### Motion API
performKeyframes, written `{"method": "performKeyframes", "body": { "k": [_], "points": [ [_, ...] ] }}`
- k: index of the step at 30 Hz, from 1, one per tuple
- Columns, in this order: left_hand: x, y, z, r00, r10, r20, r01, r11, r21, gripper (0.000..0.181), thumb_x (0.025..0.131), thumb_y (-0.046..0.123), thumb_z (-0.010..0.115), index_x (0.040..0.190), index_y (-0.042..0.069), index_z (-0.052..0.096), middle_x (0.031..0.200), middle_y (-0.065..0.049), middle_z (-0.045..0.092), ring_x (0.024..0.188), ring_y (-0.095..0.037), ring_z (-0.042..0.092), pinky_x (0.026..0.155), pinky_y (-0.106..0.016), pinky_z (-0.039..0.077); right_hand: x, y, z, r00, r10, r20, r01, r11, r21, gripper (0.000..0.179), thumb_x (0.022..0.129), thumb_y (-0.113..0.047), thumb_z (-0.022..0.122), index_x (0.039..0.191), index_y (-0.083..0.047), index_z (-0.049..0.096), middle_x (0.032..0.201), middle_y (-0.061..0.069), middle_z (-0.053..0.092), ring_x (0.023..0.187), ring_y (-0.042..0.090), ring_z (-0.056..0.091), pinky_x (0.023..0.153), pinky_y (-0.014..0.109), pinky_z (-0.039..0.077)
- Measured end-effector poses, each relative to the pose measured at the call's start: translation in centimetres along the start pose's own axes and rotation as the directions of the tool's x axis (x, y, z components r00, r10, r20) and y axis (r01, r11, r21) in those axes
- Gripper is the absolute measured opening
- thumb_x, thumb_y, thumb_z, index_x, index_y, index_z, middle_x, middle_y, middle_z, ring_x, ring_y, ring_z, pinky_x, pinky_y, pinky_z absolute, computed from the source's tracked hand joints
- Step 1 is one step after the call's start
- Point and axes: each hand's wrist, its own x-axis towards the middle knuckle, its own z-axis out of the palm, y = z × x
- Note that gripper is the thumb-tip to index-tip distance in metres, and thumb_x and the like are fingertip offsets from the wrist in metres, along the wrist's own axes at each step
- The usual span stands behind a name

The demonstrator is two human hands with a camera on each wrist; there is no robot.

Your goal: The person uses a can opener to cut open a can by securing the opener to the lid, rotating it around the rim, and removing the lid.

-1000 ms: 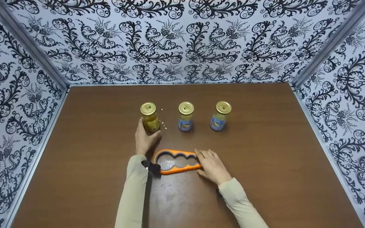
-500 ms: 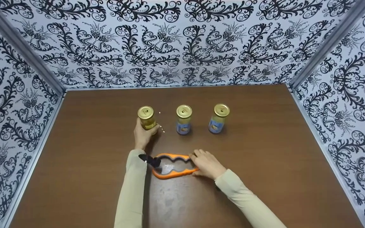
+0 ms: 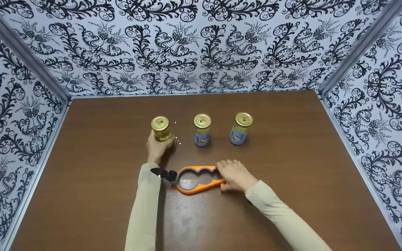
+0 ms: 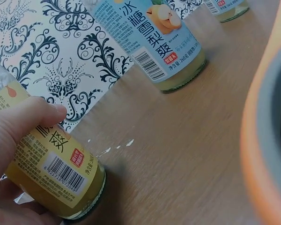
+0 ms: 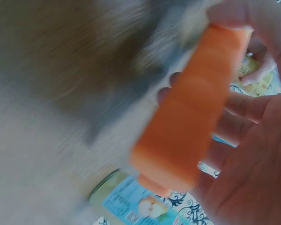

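Note:
My left hand grips an upright glass jar with a gold lid. In the left wrist view the thumb lies across the yellow label of this jar. An orange jar opener with a grey scalloped inner edge is in my right hand, held by its right end. Seen from the right wrist, the thumb is on one side of the opener's orange handle and the fingers reach round the other. The opener's wide end points towards my left wrist.
Two blue-labelled jars with gold lids, a middle jar and a right jar, stand upright on the brown table. Small pale specks lie beside the yellow-labelled jar. Patterned walls enclose the table's back and sides.
My left thumb has come round the front of the yellow-labelled jar, which I now grip. The opener has shifted slightly left, then back right with my right hand. The head view has moved slightly.

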Motion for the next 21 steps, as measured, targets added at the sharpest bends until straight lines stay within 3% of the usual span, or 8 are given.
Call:
{"method": "performKeyframes", "body": {
  "k": [6,11,21],
  "points": [
    [-0.1,-0.2,-0.2,1.0,0.01,0.01,-0.011,1.0,0.008,0.055,0.07,0.006,0.084,0.117,0.003,0.056,0.109,-0.017,0.063,0.102,-0.03,0.057,0.091,-0.042,0.043,-1.0,1.2,0.3,0.995,-0.018,-0.1,0.011,0.997,-0.072,0.064,0.064,-0.032,0.07,0.117,0.001,0.054,0.097,0.013,0.055,0.088,0.033,0.055,0.08,0.046,0.043],
    [-0.2,-0.3,-0.1,1.0,0.011,0.011,-0.011,1.0,0.004,0.056,0.07,0.005,0.085,0.118,0.003,0.056,0.11,-0.018,0.062,0.104,-0.03,0.057,0.092,-0.041,0.043,-1.6,2.1,0.3,0.992,-0.004,-0.125,-0.01,0.993,-0.114,0.059,0.063,-0.033,0.076,0.106,0.0,0.053,0.087,0.011,0.053,0.078,0.031,0.056,0.07,0.043,0.043],
    [-1.0,0.3,-0.1,0.999,-0.025,0.023,0.025,1.0,-0.005,0.058,0.069,-0.002,0.082,0.12,0.0,0.054,0.113,-0.021,0.061,0.108,-0.034,0.056,0.095,-0.044,0.042,-2.7,4.0,-0.7,0.986,0.04,-0.164,-0.056,0.994,-0.093,0.057,0.062,-0.039,0.077,0.098,-0.004,0.053,0.083,0.007,0.054,0.074,0.029,0.057,0.065,0.042,0.045]
  ]
}}
